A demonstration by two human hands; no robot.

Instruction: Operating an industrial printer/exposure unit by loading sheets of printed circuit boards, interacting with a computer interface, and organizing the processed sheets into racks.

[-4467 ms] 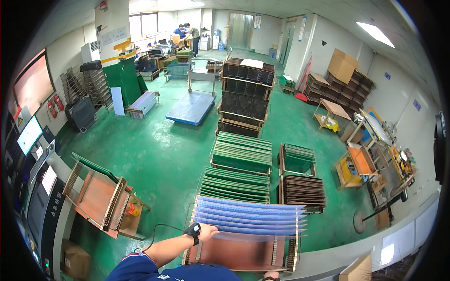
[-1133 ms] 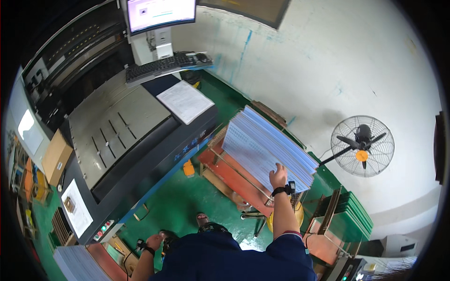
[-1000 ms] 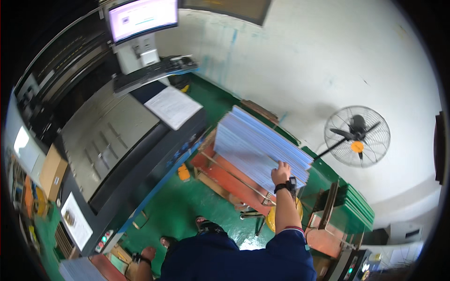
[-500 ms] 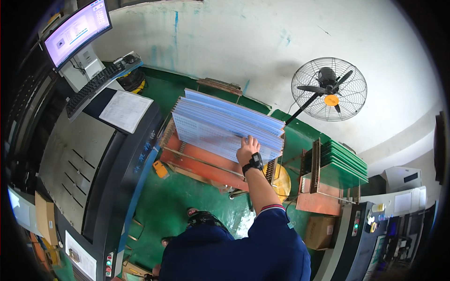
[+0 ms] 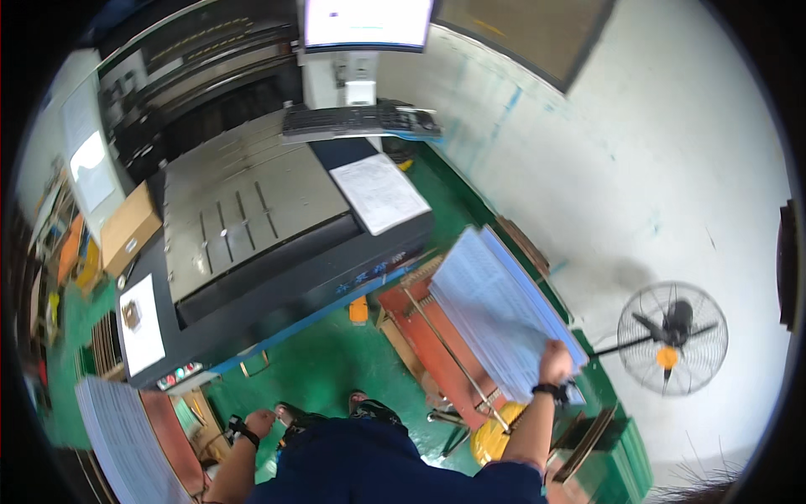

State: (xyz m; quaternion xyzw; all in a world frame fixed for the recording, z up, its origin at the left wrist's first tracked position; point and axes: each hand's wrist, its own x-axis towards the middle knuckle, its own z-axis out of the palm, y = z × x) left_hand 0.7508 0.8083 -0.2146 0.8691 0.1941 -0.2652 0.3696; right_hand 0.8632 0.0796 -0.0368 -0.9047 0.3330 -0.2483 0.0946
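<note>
Thin white-blue printed panels (image 5: 483,290) stand on edge, packed closely in a red-orange rack (image 5: 441,340) to my right. My right hand (image 5: 554,363) is closed at the near upper corner of the front panel, its fingers curled over the edge; motion blurs both. A black watch is on that wrist. My left hand (image 5: 262,422) hangs low by my legs, away from the panels, with a dark device at its wrist. Its fingers are too small and blurred to read. Close to it, at lower left, more white panels (image 5: 126,441) stand in another rack.
A large flatbed machine (image 5: 277,294) stands ahead left, carrying a keyboard (image 5: 361,122), a monitor (image 5: 367,23) and paper sheets (image 5: 382,193). A caged fan (image 5: 673,338) stands at right by the wall. Green panels (image 5: 625,462) and a yellow stool (image 5: 497,435) are near my right arm.
My view has swung left, bringing the machine to the middle. My left hand and the lower-left rack have come into clear view. My right hand stays at the panels, nearer their end.
</note>
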